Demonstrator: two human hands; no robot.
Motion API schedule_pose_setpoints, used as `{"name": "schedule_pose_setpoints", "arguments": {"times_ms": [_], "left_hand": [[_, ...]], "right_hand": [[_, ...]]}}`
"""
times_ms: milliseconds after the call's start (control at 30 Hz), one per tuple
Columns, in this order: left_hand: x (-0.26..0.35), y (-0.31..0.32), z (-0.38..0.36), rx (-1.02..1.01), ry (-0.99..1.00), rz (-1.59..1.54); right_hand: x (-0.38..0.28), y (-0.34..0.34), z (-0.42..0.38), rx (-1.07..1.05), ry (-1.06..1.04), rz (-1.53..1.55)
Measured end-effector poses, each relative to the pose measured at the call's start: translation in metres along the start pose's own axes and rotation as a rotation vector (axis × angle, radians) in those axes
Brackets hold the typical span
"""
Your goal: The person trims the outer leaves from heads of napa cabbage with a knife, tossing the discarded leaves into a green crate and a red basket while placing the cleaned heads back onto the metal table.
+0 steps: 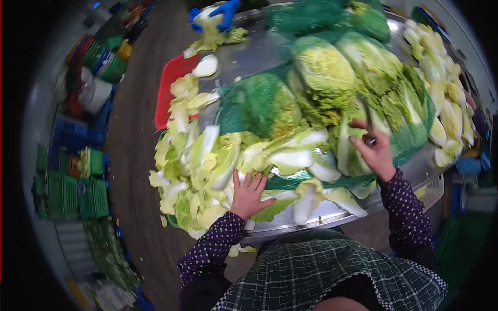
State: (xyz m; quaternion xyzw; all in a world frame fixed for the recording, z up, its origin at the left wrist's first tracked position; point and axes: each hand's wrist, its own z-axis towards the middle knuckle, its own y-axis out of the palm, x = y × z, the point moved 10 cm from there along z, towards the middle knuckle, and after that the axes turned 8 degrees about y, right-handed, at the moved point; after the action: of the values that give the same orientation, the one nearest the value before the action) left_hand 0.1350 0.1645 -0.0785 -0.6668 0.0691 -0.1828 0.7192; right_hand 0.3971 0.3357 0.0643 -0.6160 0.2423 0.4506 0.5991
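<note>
**Right hand [377,154] grips knife [369,116] beside cabbages [325,66]**

The right hand is closed around the knife, its blade pointing away from the person. The left hand [249,197] presses down, fingers spread apart, on loose leaves [223,168] heaped at the near left of the metal table [241,54]. The cabbages lie on green netting [254,106] beyond. Farther off, a red crate [174,78] sits left, near a co-worker's blue-gloved hands [224,16].

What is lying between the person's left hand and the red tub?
A heap of loose cabbage leaves lies between the left hand and the red tub; the head view shows this.
</note>
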Motion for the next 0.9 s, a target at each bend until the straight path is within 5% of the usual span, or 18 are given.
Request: {"name": "schedule_pose_setpoints", "arguments": {"times_ms": [133,267,367,500,733,800,867,900], "left_hand": [[-0.041,-0.011,-0.037,0.109,-0.019,0.083],[-0.113,-0.007,-0.076,0.097,-0.246,-0.021],[-0.166,-0.010,-0.114,0.110,-0.434,0.149],[-0.202,-0.004,-0.153,0.321,-0.466,0.072],[-0.223,0.022,-0.188,0.340,-0.568,0.019],[-0.232,0.034,-0.205,0.326,-0.596,0.045],[-0.248,0.063,-0.229,0.245,-0.678,-0.119],[-0.256,0.077,-0.244,0.149,-0.717,-0.170]], "right_hand": [[-0.002,0.084,-0.036,-0.206,-0.024,-0.024],[0.013,0.127,-0.074,-0.349,0.091,-0.137],[0.039,0.119,-0.093,-0.259,0.201,-0.633],[-0.042,0.160,-0.086,-0.127,-0.197,-0.555],[-0.141,0.431,0.037,-0.410,-0.422,-0.111],[-0.144,0.521,0.070,-0.454,-0.366,-0.271],[-0.086,0.625,0.078,-0.659,-0.072,-0.371],[-0.075,0.666,0.056,-0.757,-0.058,-0.233]]}}
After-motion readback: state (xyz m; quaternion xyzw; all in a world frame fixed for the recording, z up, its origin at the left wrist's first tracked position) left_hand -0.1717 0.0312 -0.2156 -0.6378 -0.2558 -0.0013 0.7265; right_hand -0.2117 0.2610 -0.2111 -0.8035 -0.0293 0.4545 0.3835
